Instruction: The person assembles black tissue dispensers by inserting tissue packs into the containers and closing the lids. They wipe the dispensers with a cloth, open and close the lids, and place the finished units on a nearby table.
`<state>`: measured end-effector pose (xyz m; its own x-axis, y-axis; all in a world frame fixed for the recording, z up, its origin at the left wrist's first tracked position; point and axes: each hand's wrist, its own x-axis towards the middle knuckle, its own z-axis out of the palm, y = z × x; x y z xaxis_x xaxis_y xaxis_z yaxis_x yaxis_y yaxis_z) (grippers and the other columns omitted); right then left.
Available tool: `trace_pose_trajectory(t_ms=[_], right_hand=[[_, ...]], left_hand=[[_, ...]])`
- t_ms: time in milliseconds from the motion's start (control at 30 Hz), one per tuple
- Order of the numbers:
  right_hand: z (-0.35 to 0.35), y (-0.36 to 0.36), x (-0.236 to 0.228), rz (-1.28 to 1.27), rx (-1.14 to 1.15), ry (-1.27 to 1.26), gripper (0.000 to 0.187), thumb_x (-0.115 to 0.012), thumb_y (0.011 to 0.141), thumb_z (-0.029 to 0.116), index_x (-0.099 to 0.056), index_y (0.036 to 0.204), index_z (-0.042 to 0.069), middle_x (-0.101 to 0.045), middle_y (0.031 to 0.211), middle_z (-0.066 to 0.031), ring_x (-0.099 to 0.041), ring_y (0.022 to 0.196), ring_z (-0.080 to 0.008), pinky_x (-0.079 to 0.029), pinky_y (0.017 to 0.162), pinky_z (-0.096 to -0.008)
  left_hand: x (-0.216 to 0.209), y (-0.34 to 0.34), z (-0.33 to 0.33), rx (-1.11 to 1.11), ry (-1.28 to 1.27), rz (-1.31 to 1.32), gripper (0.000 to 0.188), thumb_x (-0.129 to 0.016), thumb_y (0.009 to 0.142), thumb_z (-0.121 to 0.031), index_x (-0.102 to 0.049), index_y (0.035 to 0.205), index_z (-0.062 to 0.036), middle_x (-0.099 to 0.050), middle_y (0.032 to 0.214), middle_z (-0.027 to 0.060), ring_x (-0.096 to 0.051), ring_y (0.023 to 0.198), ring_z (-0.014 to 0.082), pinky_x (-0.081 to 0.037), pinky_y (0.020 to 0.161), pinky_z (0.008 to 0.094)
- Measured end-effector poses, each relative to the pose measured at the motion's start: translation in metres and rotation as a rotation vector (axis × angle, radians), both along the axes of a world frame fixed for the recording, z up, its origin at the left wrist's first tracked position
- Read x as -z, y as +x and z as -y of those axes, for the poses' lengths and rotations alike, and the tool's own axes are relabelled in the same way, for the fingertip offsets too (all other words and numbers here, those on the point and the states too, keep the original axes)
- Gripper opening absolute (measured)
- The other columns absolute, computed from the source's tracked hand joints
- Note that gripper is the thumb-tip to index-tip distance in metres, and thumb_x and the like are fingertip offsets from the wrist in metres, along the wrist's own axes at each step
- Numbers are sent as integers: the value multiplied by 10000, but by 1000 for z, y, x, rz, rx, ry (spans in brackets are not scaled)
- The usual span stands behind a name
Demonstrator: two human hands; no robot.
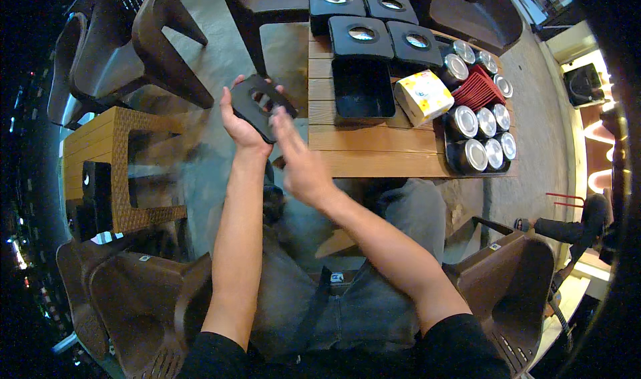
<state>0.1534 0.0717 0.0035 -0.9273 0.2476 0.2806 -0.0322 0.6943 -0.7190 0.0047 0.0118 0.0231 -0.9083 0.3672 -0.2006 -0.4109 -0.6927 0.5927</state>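
Clear of the table's left edge, my left hand (244,126) grips a black tissue-box lid (248,105) with an oval hole in it. My right hand (304,168) is at the lid's near right side, fingers stretched out and blurred at the tips; whether they touch the lid I cannot tell. On the table stands an open black tissue box (364,98) without a lid. Beside it sits a yellow and white tissue pack (424,96). Behind are several lidded black tissue boxes (360,40) with oval openings.
The slatted wooden table (374,158) carries several silver-lidded jars (475,155) in a black tray and a red ribbed holder (479,88) at its right. Brown plastic chairs (113,65) stand around. A second table (90,138) is to the left. Another person's leg (561,231) shows at far right.
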Motion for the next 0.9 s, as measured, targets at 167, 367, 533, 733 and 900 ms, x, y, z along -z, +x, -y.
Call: trace_pose_trajectory(t_ms=[167,367,533,733,900], right_hand=[[17,7,-5,92,-52,-7,1060,-538,771,-160,-259,1756,116,-254,1827,-112,-708,1149,-495,-636,759,-490],[-5,-8,6,38,26,-39,1052,-599,808,-136,-195,1756,75,-208,1837,-127,-724,1074,-521,-623,775,-551],[-23,-15,12,105,109,-59,1049,-624,799,-123,-184,1742,16,-202,1823,-197,-654,1257,-532,-608,942,-545],[-10,-8,7,136,60,-61,1077,-625,777,-117,-175,1746,16,-200,1822,-206,-645,1282,-521,-615,933,-535],[16,9,-12,105,-54,-84,1071,-582,752,-128,-211,1745,25,-237,1809,-214,-668,1239,-501,-632,842,-507]], left_hand=[[7,-7,1,-299,-215,10,447,-535,1065,-518,-590,1329,-161,-662,1213,182,-683,1057,368,-608,961,556],[-2,6,2,49,22,-5,508,-578,1024,-513,-589,1400,-170,-675,1252,197,-683,1152,431,-566,1035,547],[-6,8,0,205,115,-11,530,-569,1035,-553,-601,1398,-167,-690,1246,198,-681,1165,433,-553,1048,562],[6,-2,2,123,1,-13,644,-453,1058,-681,-609,1381,-146,-704,1257,222,-699,1121,469,-543,1043,636],[23,-11,5,-56,-213,-20,648,-356,1101,-645,-609,1327,-93,-691,1121,165,-705,1000,388,-607,914,523]])
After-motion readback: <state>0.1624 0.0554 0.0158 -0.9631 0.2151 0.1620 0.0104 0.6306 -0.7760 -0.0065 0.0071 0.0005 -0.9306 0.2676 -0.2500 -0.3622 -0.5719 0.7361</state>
